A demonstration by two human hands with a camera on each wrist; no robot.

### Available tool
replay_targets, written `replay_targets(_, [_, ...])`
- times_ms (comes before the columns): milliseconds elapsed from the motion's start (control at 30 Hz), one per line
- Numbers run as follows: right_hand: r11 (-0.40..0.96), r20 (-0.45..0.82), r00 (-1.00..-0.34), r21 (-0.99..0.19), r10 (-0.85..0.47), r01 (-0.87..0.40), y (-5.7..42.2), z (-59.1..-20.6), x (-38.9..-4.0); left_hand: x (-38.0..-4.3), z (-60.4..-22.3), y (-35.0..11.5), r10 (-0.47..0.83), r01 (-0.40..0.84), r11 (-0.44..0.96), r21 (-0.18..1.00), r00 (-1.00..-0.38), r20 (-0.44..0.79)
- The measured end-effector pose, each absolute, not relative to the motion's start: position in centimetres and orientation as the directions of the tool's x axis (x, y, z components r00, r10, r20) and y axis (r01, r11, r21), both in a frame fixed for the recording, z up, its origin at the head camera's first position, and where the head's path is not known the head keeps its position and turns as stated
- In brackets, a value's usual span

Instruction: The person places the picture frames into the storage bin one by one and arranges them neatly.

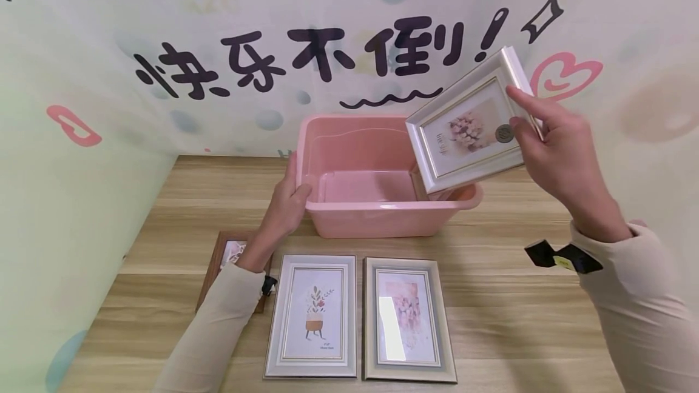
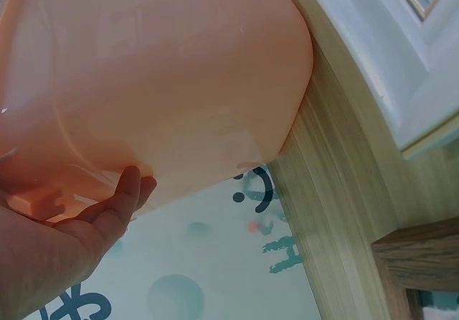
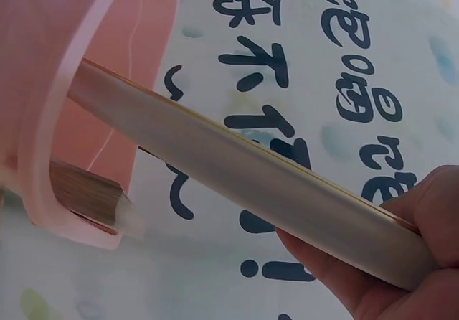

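Observation:
A pink plastic basin [image 1: 377, 221] stands on the wooden tabletop against the back wall. My left hand [image 1: 283, 206] grips its left rim, thumb toward the front; the left wrist view shows the fingers [image 2: 128, 191] against the basin's outer wall. In my right hand [image 1: 565, 159] is a silver-white picture frame [image 1: 466, 129] with a pink flower print, pinched by one end and tilted over the basin's right side. Its thick edge shows in the right wrist view, the far end within the basin's mouth. Partly hidden below it, a brown wooden frame [image 3: 90, 194] leans inside the basin.
Two picture frames lie flat in front of the basin: a white one [image 1: 275, 320] with a plant print and a champagne one [image 1: 446, 344] with a pink print. A brown frame [image 1: 215, 259] lies partly under my left forearm. A printed sheet [image 1: 246, 120] covers the wall behind.

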State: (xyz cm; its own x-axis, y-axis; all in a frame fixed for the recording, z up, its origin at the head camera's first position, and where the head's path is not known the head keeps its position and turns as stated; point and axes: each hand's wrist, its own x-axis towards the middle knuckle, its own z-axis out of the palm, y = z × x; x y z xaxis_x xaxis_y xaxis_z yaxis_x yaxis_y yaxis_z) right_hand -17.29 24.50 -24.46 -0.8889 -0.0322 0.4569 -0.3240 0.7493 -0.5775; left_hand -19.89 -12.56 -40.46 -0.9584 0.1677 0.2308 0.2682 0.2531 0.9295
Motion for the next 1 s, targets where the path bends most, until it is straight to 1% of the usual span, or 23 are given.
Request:
replay_targets(200, [0.759, 0.424, -0.904, -0.571, -0.051, -0.311, 23.7, -25.1, -17.9, -19.9, -40.5, -12.6, 0.173, 0.269, 0.249, 0.93, -0.958, 0.23])
replay_targets(367, [0.767, 0.427, -0.901, -0.551, -0.08, -0.329, 23.2, -25.8, -18.4, -19.7, -40.1, -12.4, 0.175, 0.252, 0.255, 0.934, -0.962, 0.212])
replay_targets(500, [0.78, 0.43, -0.897, -0.526, -0.101, -0.339, 22.8, -26.4, -18.9, -19.0, -38.6, -12.2, 0.179, 0.238, 0.262, 0.936, -0.964, 0.195])
replay_targets(667, [0.799, 0.383, -0.916, -0.512, -0.118, -0.317, 22.4, -27.1, -19.7, -18.1, -37.1, -11.9, 0.185, 0.239, 0.266, 0.934, -0.964, 0.194])
replay_targets(733, [0.806, 0.369, -0.921, -0.505, -0.122, -0.309, 22.2, -27.4, -20.0, -18.2, -37.3, -11.9, 0.185, 0.239, 0.264, 0.934, -0.963, 0.195])
replay_targets(867, [0.811, 0.361, -0.923, -0.497, -0.13, -0.309, 22.0, -28.0, -20.6, -19.2, -38.9, -12.2, 0.179, 0.243, 0.252, 0.937, -0.963, 0.201])
replay_targets(1000, [0.817, 0.327, -0.935, -0.496, -0.137, -0.293, 21.8, -28.5, -21.1, -19.9, -40.2, -12.4, 0.174, 0.255, 0.245, 0.935, -0.961, 0.216])
